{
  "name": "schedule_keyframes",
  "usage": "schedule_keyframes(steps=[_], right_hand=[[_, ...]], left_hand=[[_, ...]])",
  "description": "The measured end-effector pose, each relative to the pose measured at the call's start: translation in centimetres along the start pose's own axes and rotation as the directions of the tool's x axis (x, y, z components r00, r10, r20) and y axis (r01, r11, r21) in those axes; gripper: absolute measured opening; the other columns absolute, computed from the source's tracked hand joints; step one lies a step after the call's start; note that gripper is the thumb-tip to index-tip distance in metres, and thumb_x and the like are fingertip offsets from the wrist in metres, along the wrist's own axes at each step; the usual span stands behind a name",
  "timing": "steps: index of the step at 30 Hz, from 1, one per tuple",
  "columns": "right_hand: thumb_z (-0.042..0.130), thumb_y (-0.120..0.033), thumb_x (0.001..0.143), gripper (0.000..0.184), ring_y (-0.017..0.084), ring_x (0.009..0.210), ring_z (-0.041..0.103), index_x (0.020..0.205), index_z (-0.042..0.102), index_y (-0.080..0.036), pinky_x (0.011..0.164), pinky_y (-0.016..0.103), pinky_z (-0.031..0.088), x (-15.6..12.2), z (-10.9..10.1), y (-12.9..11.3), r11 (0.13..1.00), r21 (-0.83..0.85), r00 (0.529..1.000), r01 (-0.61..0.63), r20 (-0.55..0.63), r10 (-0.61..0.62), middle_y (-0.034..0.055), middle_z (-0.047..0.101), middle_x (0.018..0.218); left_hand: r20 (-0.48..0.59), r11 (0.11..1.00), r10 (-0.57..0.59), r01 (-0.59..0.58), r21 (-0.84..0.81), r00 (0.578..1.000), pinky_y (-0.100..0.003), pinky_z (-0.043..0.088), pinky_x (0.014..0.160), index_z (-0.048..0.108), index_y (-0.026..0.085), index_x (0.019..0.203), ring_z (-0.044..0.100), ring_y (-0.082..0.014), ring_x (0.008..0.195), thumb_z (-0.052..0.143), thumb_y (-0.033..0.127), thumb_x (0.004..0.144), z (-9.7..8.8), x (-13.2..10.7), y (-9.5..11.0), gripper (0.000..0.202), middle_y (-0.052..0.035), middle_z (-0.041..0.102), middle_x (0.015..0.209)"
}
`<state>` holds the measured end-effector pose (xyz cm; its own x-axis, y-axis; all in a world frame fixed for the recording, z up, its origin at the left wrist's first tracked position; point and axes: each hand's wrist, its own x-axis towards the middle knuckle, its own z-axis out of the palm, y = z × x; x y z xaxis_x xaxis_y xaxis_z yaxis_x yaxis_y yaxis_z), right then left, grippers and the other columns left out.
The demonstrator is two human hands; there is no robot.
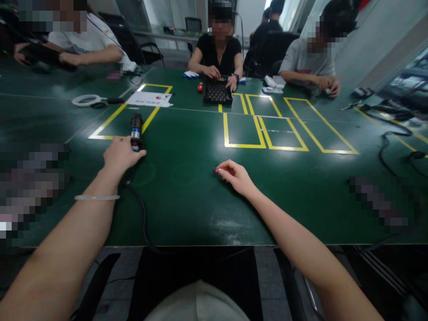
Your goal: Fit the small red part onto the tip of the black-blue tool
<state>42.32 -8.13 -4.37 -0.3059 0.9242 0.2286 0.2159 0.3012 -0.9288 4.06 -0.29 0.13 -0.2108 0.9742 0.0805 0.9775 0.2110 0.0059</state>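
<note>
My left hand [121, 156] is closed around the lower part of a black cylindrical device [136, 127] with a blue band, which stands upright on the green table [187, 209]. Its fingers are partly hidden behind the device. A black cable [144, 209] runs from near that hand to the table's front edge. My right hand [236, 176], just above or on the table, pinches a small dark piece with a red spot [216, 170] between thumb and fingertips. The piece is too small to name exactly.
Yellow tape rectangles [244, 146] mark the table. Across it a person handles a black tray [217, 96] beside a small red object [200, 87]. A white-ringed magnifier-like tool [87, 100] and white paper [149, 99] lie far left. Cables [384, 147] lie at right.
</note>
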Motion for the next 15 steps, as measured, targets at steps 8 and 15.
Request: schedule_keyframes(steps=[8, 15], right_hand=[[0.059, -0.051, 0.088, 0.034, 0.01, 0.054, 0.054, 0.086, 0.063, -0.017, 0.048, 0.022, 0.04, 0.2, 0.0, -0.2, 0.981, 0.12, 0.986, -0.15, -0.053, 0.157, 0.0007, 0.064, 0.068], [0.058, -0.049, 0.089, 0.032, 0.009, 0.051, 0.053, 0.084, 0.062, -0.017, 0.049, 0.022, 0.039, 0.3, -0.4, 0.2, 0.988, 0.053, 0.986, -0.146, -0.076, 0.15, 0.0001, 0.065, 0.064]], left_hand=[[-0.055, 0.979, 0.2, -0.201, -0.013, 0.978, -0.045, 0.053, 0.085, 0.048, 0.012, 0.14, 0.057, -0.0356, 0.111, 0.056, 0.057, 0.086, 0.0, -4.1, 6.7, 0.071, -0.0207, 0.05, 0.129], [-0.05, 0.914, 0.389, -0.392, -0.108, 0.92, -0.039, 0.054, 0.083, 0.045, 0.015, 0.142, 0.059, -0.0315, 0.111, 0.057, 0.059, 0.086, 0.0, -8.6, 12.9, 0.072, -0.0158, 0.051, 0.129]])
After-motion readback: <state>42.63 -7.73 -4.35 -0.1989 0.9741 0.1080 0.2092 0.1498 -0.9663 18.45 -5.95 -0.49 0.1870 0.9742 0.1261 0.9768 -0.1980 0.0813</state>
